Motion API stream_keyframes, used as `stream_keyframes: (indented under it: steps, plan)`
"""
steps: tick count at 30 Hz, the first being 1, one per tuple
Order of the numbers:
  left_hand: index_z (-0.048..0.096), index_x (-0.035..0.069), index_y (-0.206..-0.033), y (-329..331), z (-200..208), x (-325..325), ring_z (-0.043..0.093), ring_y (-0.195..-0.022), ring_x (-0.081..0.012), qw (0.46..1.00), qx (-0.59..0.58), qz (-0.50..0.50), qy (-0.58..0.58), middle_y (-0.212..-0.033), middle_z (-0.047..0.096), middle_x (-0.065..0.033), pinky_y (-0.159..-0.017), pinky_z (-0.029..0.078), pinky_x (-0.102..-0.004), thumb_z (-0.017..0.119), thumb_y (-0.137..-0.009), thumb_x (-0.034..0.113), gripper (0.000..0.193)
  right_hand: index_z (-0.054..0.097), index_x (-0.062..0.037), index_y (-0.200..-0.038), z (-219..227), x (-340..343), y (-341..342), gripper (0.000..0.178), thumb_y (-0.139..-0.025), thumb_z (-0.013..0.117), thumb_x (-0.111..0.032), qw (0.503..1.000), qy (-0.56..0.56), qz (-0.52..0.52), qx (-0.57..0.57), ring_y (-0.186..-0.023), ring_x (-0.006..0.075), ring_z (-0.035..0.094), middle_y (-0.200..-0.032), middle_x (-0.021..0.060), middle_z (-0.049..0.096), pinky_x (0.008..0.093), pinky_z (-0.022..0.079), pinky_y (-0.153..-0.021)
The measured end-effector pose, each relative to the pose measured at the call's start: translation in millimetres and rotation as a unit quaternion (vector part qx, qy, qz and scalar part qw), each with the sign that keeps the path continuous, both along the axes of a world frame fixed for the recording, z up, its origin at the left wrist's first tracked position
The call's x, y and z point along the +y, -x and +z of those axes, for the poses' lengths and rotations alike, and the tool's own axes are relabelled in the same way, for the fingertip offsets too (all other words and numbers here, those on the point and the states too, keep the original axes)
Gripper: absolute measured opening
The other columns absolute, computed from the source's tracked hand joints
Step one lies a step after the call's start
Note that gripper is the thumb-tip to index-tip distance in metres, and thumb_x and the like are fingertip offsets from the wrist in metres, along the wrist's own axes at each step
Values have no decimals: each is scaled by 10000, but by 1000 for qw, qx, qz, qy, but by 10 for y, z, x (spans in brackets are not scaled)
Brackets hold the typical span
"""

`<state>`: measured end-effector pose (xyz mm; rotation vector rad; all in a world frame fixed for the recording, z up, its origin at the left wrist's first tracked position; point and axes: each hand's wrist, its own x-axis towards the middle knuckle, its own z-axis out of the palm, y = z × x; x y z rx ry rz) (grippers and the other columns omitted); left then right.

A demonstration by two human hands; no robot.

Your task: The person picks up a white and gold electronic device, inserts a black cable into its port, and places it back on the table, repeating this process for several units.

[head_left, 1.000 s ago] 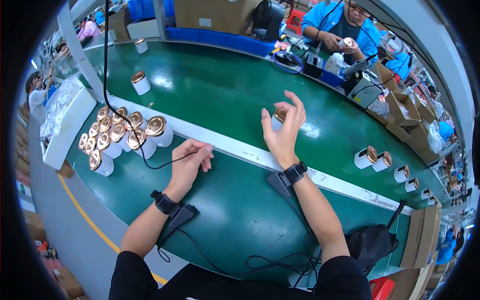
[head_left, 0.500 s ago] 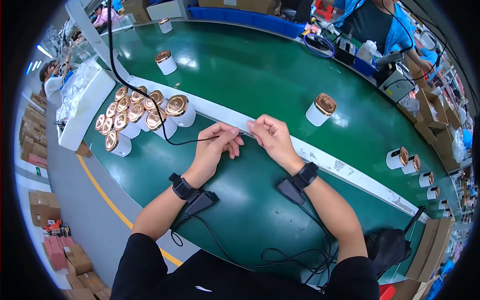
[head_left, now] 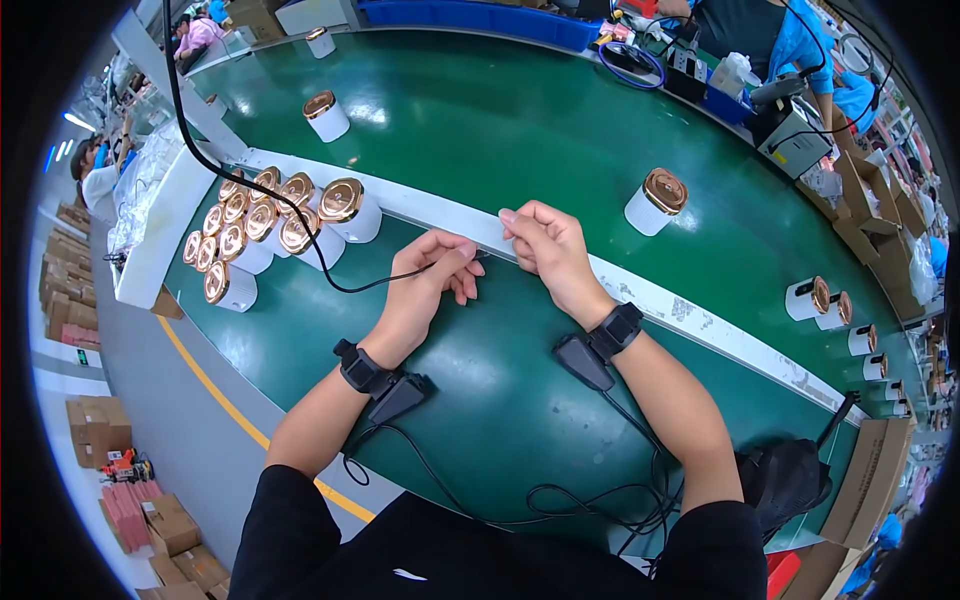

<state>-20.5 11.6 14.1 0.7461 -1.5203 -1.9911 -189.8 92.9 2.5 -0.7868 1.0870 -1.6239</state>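
My left hand (head_left: 420,290) is closed, thumb and forefinger pinching a thin black cable (head_left: 350,290) near its end. The cable tip peeks out just past the fingers and is too small to make out. My right hand (head_left: 560,262) is a short way to the right, over the white rail. Its thumb and forefinger are pressed together; whether anything sits between them cannot be seen. Left of my hands stands a cluster of several white containers with shiny rose-gold tops (head_left: 343,205), and the cable loops in front of them.
A white rail (head_left: 690,318) runs slantwise across the green table (head_left: 480,390). Beyond it stand a lone white container (head_left: 655,202) and several more at the right. Black wrist-device cables (head_left: 600,512) coil near my body, beside a black bag (head_left: 785,480). A person in blue (head_left: 805,45) is across the table.
My right hand has drawn away from the cable end, a little up and to the right. My left hand keeps its pinch on the cable. The whole view has shifted slightly.
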Motion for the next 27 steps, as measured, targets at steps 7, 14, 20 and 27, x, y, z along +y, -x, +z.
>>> stream_keyframes:
  steps: [7, 14, 20, 27]
  plan:
    - [614, -4, -985, -8, -5, 48, 607, -621, -124, 1000, -21, -10, -7, -816, 663, -88, -547, 470, -238, 576, -956, 127, 139, 550, -45, -761, 171, -32, 164, 296, -962, 600, -255, 997, -59, 13, 47, -469, 23, 250, -560, -74, 357, 239, 174, -444]
    - [614, -3, -975, -22, -7, -14, 608, -628, -114, 999, -11, -34, 14, -800, 658, -80, -545, 472, -229, 577, -953, 118, 128, 552, -33, -696, 405, 232, 584, 431, -887, 670, -400, 851, -181, 82, 486, -484, 88, 392, -562, -9, 466, 288, 281, -451]
    - [615, -4, -967, -4, -22, 5, 610, -635, -114, 999, -23, -45, 14, -794, 655, -76, -549, 473, -230, 576, -953, 115, 126, 607, 13, -721, 459, 274, 785, 563, -722, 755, -531, 768, -251, 134, 574, -596, 237, 579, -646, 145, 602, 369, 435, -535]
    - [617, -6, -956, -34, -18, 12, 610, -636, -115, 998, -28, -54, 3, -795, 655, -75, -548, 473, -231, 573, -954, 113, 127, 604, 6, -704, 518, 290, 788, 572, -704, 764, -543, 736, -320, 147, 579, -597, 234, 573, -642, 143, 588, 368, 427, -533]
